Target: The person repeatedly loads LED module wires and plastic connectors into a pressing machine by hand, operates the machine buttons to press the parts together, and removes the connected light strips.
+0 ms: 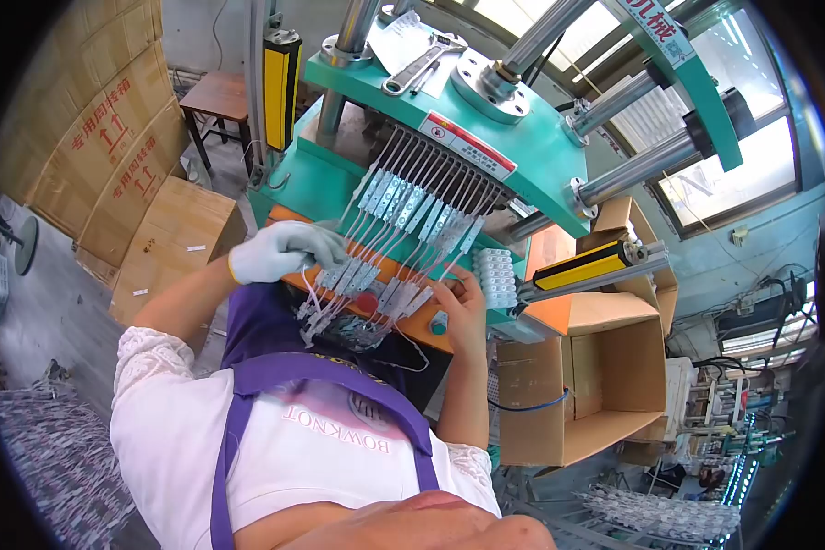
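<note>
Rows of white LED module strings (403, 203) run side by side out of the green press (559, 137) and over its orange front edge (289, 216). Their near ends hang in a bunch (319, 313). My left hand (289, 251), in a white glove, is closed around the left side of the strings, its fingers curled over the modules. On the right, my bare right hand (463, 301) pinches the near end of the outermost string between thumb and fingers. Between the hands a red button (367, 302) shows among the strings. A green button (439, 323) sits by my right hand.
A stack of white modules (496, 278) stands right of the strings. Yellow light-curtain bars (282, 92) flank the press. A wrench (422, 66) lies on its top plate. An open cardboard box (605, 385) stands at right; a carton (170, 243) and small wooden table (218, 96) at left.
</note>
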`<state>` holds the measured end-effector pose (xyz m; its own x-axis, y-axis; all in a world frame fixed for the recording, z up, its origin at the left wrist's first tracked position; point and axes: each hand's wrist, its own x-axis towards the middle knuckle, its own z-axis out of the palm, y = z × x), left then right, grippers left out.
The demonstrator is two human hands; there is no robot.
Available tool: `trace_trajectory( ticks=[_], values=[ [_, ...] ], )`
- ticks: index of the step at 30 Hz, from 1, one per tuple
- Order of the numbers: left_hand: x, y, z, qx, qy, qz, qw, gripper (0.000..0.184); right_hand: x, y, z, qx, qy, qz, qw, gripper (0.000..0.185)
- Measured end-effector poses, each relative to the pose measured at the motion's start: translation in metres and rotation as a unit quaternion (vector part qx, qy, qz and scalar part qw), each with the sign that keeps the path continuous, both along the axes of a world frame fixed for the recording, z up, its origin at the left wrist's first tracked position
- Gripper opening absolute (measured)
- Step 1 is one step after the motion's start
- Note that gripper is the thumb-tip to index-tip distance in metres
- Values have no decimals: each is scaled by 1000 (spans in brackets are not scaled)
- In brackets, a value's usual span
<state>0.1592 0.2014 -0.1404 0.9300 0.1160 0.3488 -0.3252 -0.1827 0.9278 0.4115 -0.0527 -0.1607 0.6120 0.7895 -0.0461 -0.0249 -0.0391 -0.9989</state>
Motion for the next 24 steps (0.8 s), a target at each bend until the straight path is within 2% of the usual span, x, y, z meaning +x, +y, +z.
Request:
trace_trajectory(
  ticks=[1,2,3,4,5,6,7,9,10,11,12,13,14,15,16,17,18,19,20,22,23,24],
  values=[
    [-1,7,3,69,17,-23,997,22,-1,2,1,-25,-34,7,999,34],
    [2,5,2,249,28,-25,968,23,-1,7,-4,-40,-75,22,996,32],
    [5,2,2,422,38,-26,906,24,1,8,-2,-98,-115,38,988,26],
    [5,0,4,502,60,-41,862,30,5,8,-3,-113,-127,66,983,23],
    [9,6,4,503,59,-40,861,30,11,9,-2,-127,-138,94,978,23],
    [14,16,3,359,45,-6,932,28,20,9,2,-145,-189,28,971,25],
    [18,26,3,205,32,27,978,26,32,10,7,-162,-237,-38,957,29],
    [47,36,17,162,25,292,942,25,52,23,26,-78,-172,-177,966,31],
    [69,50,10,106,25,375,921,28,66,31,27,12,-181,-206,962,33],
    [94,61,-1,49,24,453,890,32,79,49,19,79,-128,-215,965,33],
    [118,63,0,-59,80,421,902,36,92,67,16,145,-77,-223,961,33],
    [142,60,0,-167,135,382,899,41,95,84,22,89,22,-209,974,31],
    [166,52,-9,-61,150,408,899,43,97,97,27,32,121,-192,973,29],
    [189,46,-21,45,164,429,887,44,110,98,19,50,143,-107,983,25],
    [209,45,-33,-177,142,265,937,39,117,106,23,20,148,-117,982,23],
    [221,48,-40,-385,110,82,913,34,121,110,29,-9,153,-126,980,22],
    [213,48,-23,-493,108,-64,861,29,121,108,31,-9,154,-126,980,22],
    [204,43,-8,-463,83,-33,882,29,121,104,34,53,159,-72,983,21],
    [192,47,2,-450,82,-66,887,31,120,101,39,117,161,-18,980,20],
    [164,51,22,-422,82,-126,894,39,99,79,62,135,154,-4,979,22],
    [153,48,25,-401,122,-106,902,40,89,69,66,134,144,-8,980,21],
    [148,51,7,-354,150,-106,917,40,89,61,61,107,124,-7,986,21]
  ],
)
